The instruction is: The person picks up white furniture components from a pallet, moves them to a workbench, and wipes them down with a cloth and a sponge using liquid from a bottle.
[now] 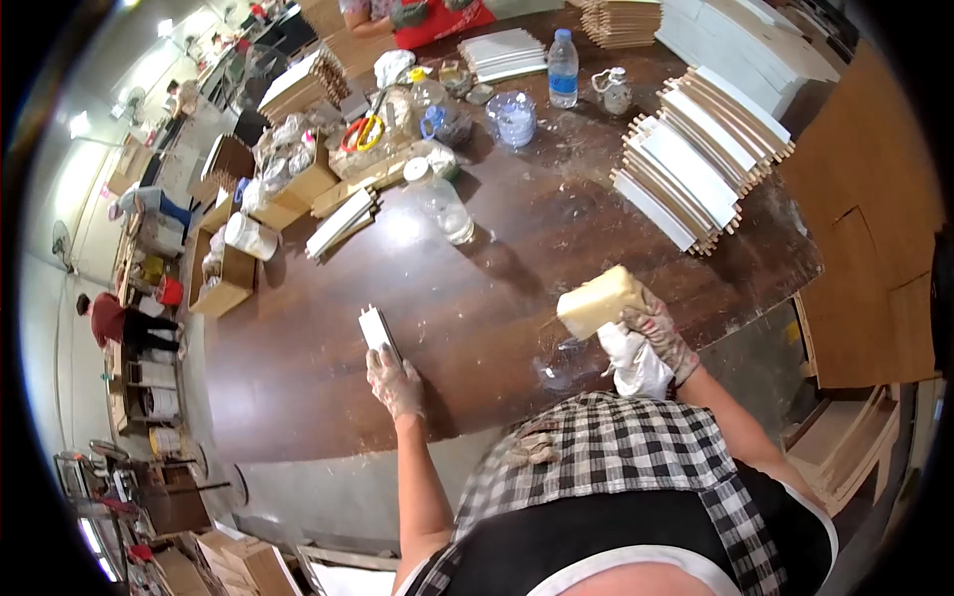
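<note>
My left hand (395,382) is gloved and pinches the near end of a narrow white strip (378,330), which lies flat on the dark brown table (477,298) and points toward eleven o'clock. My right hand (658,333), also gloved, is closed around a pale yellow block (599,301) held above the table's near edge at about three o'clock from the left hand; a white cloth (636,366) hangs beneath that grip. Further out at twelve o'clock a clear plastic jar (439,202) lies on its side. At two o'clock a fanned stack of white-faced wooden panels (701,159) rests on the table. A water bottle (562,68) stands at one o'clock, near the far edge.
</note>
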The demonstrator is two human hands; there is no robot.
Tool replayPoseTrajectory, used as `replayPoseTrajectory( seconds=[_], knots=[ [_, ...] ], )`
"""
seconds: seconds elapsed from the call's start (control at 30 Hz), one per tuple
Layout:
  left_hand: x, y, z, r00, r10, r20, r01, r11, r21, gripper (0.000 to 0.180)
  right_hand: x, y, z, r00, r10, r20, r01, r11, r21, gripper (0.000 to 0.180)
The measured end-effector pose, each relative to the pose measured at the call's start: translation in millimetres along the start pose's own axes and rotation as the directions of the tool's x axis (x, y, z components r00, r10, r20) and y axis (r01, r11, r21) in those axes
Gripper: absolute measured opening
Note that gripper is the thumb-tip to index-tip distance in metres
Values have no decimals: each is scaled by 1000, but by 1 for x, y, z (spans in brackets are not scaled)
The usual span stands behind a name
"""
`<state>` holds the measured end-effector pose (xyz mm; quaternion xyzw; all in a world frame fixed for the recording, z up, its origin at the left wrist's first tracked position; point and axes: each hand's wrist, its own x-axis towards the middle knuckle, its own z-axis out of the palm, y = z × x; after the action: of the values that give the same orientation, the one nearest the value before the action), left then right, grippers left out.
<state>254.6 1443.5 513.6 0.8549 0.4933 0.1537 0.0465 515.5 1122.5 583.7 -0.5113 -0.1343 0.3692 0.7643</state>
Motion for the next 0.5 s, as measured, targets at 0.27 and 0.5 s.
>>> replayPoseTrajectory(
  seconds=[0.27,0.5],
  knots=[
    [51,64,13,977,164,-138,-208,878,-431,67,-10,1,-10,995,-62,-77,59,997,-42,50],
    [149,177,82,978,205,20,-74,439,-896,100,-56,2,-27,946,-100,-307,114,993,26,46]
  ],
)
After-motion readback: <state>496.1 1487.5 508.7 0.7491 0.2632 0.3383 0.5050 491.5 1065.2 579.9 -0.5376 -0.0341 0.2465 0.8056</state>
